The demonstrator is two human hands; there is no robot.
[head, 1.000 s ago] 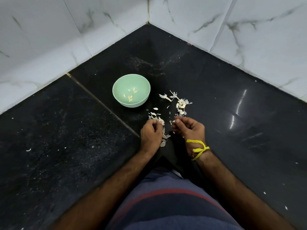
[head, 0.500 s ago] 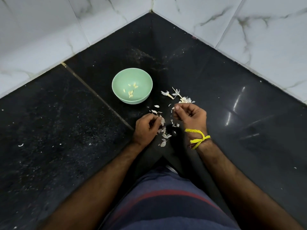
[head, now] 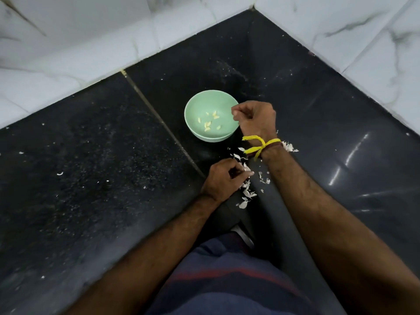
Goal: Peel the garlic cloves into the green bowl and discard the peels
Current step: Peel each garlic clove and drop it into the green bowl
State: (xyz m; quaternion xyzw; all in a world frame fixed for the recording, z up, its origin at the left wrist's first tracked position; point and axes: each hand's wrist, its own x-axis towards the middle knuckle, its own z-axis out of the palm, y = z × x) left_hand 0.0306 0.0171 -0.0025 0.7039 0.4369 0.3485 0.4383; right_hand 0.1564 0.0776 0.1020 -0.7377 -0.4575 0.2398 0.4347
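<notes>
Head view, taking the green bowl [head: 192,123] as the landmark throughout.

Right hand [head: 255,118] over the bowl's right rim, fingers curled in, thumb and forefinger tips pressed together above the inside wall. Probably a peeled clove in that pinch, though too small and too hidden to confirm. Yellow thread [head: 261,144] tied round the wrist just short of the bowl.

Inside the bowl, a small scatter of peeled cloves [head: 210,123] on the bottom, pale yellow, none touching the rim.

Nearer than the bowl and slightly to its right, left hand [head: 223,178] low on the black counter [head: 91,178], fingers curled round something white at the tips; likely an unpeeled piece or a wad of skin, not clear which. Around and beside that hand, loose peels [head: 246,193], more of them past the right wrist, all outside the bowl.

Risks from here:
- Release too near the rim, and the clove bounces off the edge onto the counter among the skins.
- A shred of skin stuck to the fingertips dropping in with the clove, spoiling the clean batch.
- Right forearm passing directly over the peels on the way back; a brush of the arm or thread scattering them wider, or flicking some toward the bowl.
- Light, shallow bowl tipped or shoved by a knuckle on the rim.
- Peels not yet discarded; thin, dry, easily blown or swept off the counter.
</notes>
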